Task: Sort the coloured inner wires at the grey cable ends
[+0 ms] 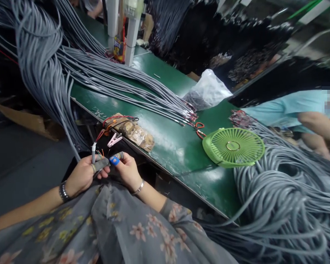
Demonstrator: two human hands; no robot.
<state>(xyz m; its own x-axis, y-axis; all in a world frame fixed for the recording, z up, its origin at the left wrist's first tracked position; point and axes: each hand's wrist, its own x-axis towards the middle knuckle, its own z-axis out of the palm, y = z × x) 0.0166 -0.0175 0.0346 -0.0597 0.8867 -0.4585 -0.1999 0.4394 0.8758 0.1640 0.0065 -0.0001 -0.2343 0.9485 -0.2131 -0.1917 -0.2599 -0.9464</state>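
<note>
My left hand (pixel 81 175) is closed around the end of a grey cable (pixel 74 148), with thin coloured wires (pixel 100 151) fanning out above its fingers. Its thumb wears a grey cover. A pale grey connector (pixel 94 149) stands up at the same hand, with red and black leads running from its top to the block on the table edge. My right hand (pixel 128 171), blue tape on its thumb, is pinched close to the left fingertips; what lies in the pinch is too small to make out. Just above the hands is a pink clip (pixel 114 140).
A tape-wrapped block (pixel 136 132) lies at the edge of the green table (pixel 176 154). Long grey cables (pixel 132 82) cross it toward a plastic bag (pixel 209 90). On the right are a green fan (pixel 233 146), coiled cables (pixel 280 198) and another person's arm (pixel 321 124).
</note>
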